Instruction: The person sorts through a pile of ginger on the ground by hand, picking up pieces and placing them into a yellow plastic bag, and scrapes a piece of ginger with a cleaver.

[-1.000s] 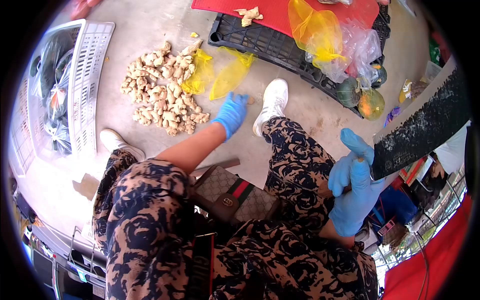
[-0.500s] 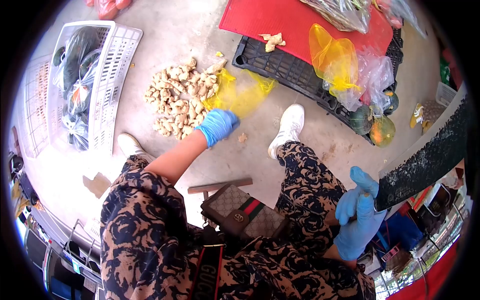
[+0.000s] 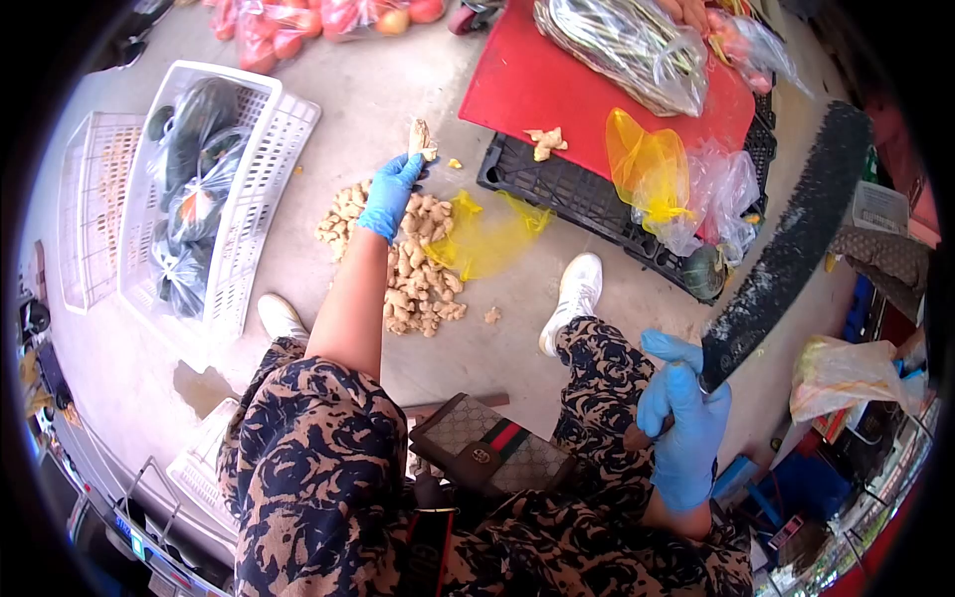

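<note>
My left hand (image 3: 390, 194), in a blue glove, reaches past the ginger pile (image 3: 423, 284) with its fingers closed on a piece of ginger (image 3: 423, 140). In my right hand (image 3: 686, 428), also blue-gloved, is the handle of a large knife (image 3: 786, 249). Its long dark blade, speckled with pale bits, points up and away from me. The handle is mostly hidden by my fingers. A yellow mesh bag (image 3: 487, 234) lies against the right side of the pile. Another piece of ginger (image 3: 546, 144) rests at the edge of the red mat (image 3: 497, 95).
At left stands a white plastic crate (image 3: 264, 199) with bagged dark green vegetables. A black pallet (image 3: 557, 189) supports the red mat, a bundle of stalks (image 3: 627, 50) and a yellow net bag (image 3: 647, 169). Bagged red fruit (image 3: 298, 25) sits at the back. A handbag (image 3: 487, 443) hangs at my lap.
My left hand has moved up and away from beside the yellow mesh and now grips a piece of ginger. The knife in my right hand has swung more upright. The view has shifted.
</note>
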{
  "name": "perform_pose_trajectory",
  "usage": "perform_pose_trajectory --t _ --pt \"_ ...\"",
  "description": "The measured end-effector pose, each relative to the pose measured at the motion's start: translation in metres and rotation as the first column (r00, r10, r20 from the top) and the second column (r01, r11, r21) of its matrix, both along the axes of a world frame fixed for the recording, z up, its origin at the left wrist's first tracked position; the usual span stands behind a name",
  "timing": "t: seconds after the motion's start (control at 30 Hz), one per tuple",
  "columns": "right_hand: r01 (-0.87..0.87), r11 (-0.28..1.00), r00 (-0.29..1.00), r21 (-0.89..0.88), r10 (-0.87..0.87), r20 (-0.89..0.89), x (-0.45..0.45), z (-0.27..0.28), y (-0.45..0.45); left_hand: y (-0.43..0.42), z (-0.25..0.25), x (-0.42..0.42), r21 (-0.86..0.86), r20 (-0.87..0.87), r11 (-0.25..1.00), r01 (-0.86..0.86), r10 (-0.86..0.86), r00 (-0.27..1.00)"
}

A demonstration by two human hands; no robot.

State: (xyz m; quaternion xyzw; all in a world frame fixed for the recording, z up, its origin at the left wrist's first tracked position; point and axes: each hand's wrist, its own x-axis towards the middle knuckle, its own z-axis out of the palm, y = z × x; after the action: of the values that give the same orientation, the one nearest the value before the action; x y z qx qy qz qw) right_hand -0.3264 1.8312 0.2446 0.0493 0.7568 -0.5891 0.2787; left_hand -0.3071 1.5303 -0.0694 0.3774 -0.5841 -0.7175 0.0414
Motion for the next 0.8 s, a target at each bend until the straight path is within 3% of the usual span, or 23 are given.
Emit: perform_pose_trajectory --t 0.03,0.07,0.17,0.23,0.3,0.37,0.47,0.57,0.6,0.7,0.8 --pt "0.000 1.000 1.000 -0.013 0.001 0.026 0.002 0.002 -0.003 -0.003 0.029 0.012 0.199 -0.140 0.980 -0.005 0.033 0.990" --pt "-0.040 0.999 0.994 -0.010 0.041 0.106 0.005 0.007 -0.007 -0.004 0.052 0.025 0.261 -0.239 0.965 0.031 0.033 0.970" --pt "-0.166 0.985 0.979 0.047 0.158 0.128 0.017 0.005 -0.020 0.004 0.131 0.064 0.352 -0.478 0.929 0.115 0.073 0.875" --pt "-0.278 0.960 0.960 0.026 0.276 0.044 0.026 -0.009 -0.020 0.016 0.184 0.091 0.519 -0.595 0.832 0.195 0.188 0.781" --pt "-0.412 0.899 0.853 0.147 0.437 -0.286 0.032 -0.036 -0.020 0.033 0.237 0.125 0.613 -0.637 0.740 0.275 0.258 0.726" --pt "-0.461 0.852 0.650 0.246 0.514 -0.560 0.036 -0.045 -0.028 0.050 0.281 0.162 0.608 -0.689 0.707 0.362 0.242 0.683" --pt "-0.420 0.832 0.637 0.363 0.555 -0.535 0.066 -0.034 -0.043 0.063 0.326 0.222 0.427 -0.678 0.844 0.324 0.062 0.732" --pt "-0.373 0.927 0.857 0.044 0.362 -0.366 0.138 -0.016 -0.058 0.071 0.332 0.278 0.162 -0.572 0.957 0.240 -0.107 0.813" --pt "-0.396 0.917 0.858 0.047 0.388 -0.336 0.162 0.004 -0.061 0.070 0.331 0.293 0.115 -0.558 0.965 0.235 -0.133 0.819" --pt "-0.541 0.812 0.632 0.219 0.564 -0.531 0.209 0.015 -0.071 0.077 0.321 0.331 0.089 -0.541 0.979 0.184 -0.107 0.834" --pt "-0.578 0.705 0.346 0.412 0.668 -0.659 0.241 0.034 -0.085 0.080 0.304 0.353 0.086 -0.559 0.985 0.152 -0.078 0.825"
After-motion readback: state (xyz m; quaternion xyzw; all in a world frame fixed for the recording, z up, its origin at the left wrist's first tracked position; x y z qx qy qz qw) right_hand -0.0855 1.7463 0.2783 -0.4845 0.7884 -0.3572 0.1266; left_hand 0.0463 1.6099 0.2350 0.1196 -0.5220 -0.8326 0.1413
